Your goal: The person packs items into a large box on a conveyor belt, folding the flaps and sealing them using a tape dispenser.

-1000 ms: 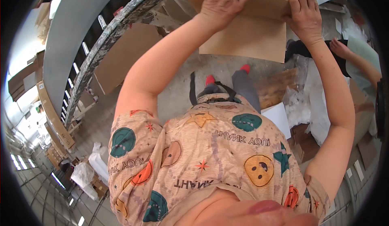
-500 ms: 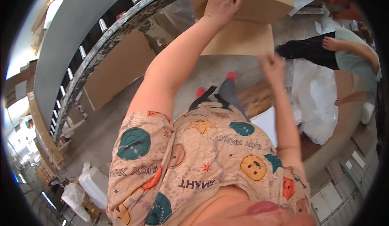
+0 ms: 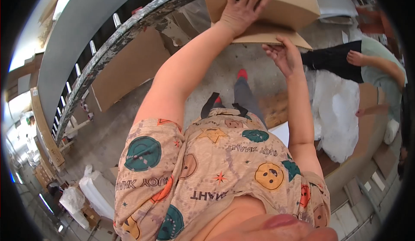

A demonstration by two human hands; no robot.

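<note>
I see the cardboard box held out above the concrete floor, beside the roller conveyor. My left hand lies flat on top, fingers spread. My right hand is open beneath its flap. Right of the box, a co-worker bends over white foam sheets.

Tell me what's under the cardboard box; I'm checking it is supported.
Under the cardboard box, the right hand meets its lower flap; the left hand presses its side. Its inside is hidden.
</note>
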